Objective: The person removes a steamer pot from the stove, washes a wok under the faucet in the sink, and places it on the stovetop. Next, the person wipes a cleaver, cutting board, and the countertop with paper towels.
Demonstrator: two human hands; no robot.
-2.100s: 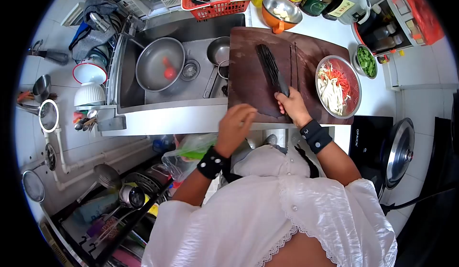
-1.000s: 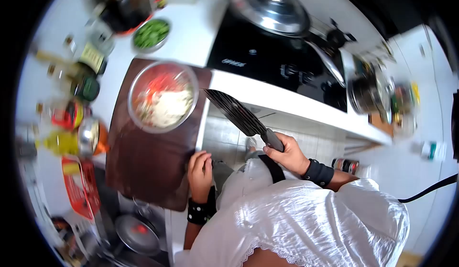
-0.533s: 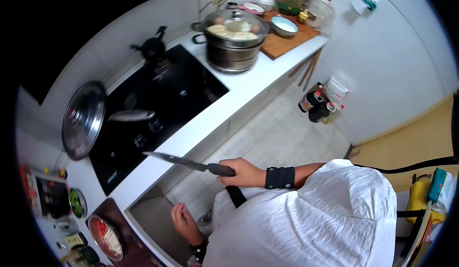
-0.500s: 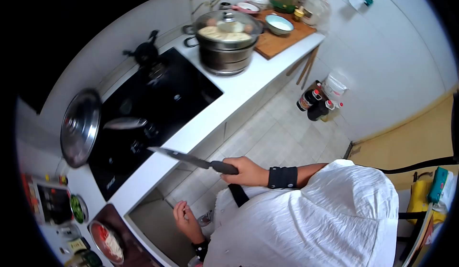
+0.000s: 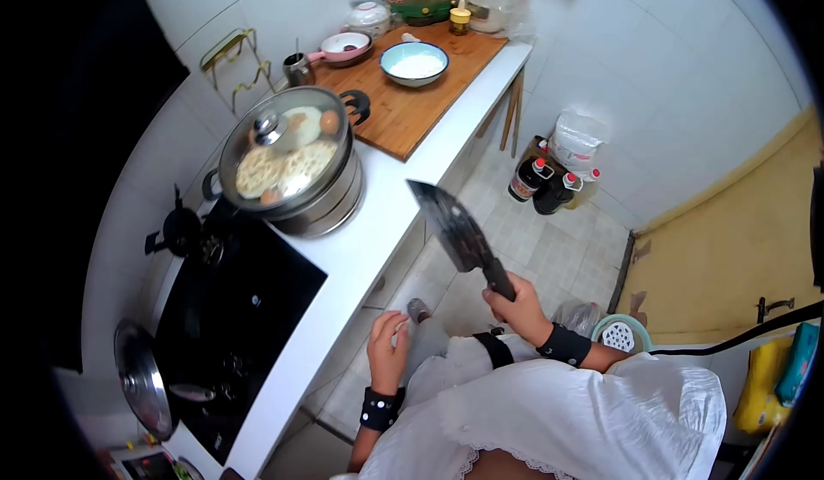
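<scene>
Knife (image 5: pixel 453 229), handle (image 5: pixel 497 279) partly hidden by right hand (image 5: pixel 523 311)

The pot (image 5: pixel 292 158) stands left of the knife (image 5: pixel 455 227), between the stove (image 5: pixel 257 278) and the board (image 5: pixel 390 124).

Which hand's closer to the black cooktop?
Left. The left hand appears loosely curled and empty, off the counter edge alongside the cooktop. The right hand, gripping the knife, is farther out on the right.
</scene>
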